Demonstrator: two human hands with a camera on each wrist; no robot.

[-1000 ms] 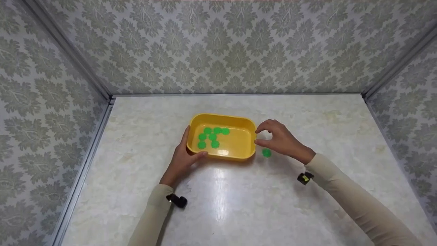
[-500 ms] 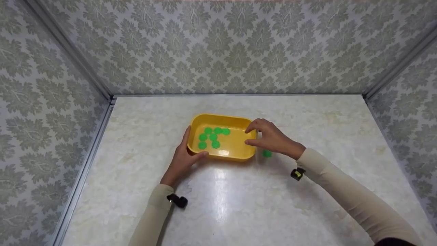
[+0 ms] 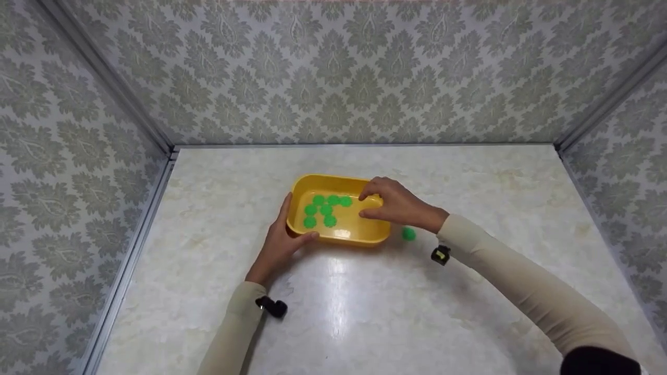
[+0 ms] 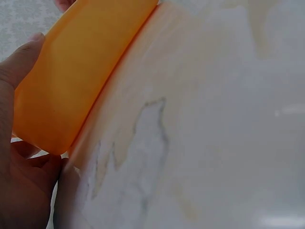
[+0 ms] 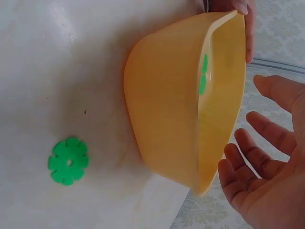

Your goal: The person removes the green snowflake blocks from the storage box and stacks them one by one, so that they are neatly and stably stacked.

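Note:
A yellow plastic basin (image 3: 359,238) stands on the table with several green notched discs (image 3: 326,209) lying flat in its left part. My left hand (image 3: 276,251) grips the basin's left end, thumb along the near rim; in the left wrist view, fingers curl round its lower corner. Over the basin's right half hovers my right hand (image 3: 398,204), thumb and fingers spread apart with nothing between them. Another green disc (image 5: 68,161), with a small centre hole and slotted edge, lies on the table outside the basin's right end.
The pale marbled table (image 3: 333,312) reaches back to a patterned wall (image 3: 365,73). Similar panels stand at the left and right. A small black camera (image 3: 272,307) sits on the left wrist, another camera (image 3: 441,254) on the right.
My right hand has moved left from beside the basin's right end to over its inside. The left hand, basin and discs look the same.

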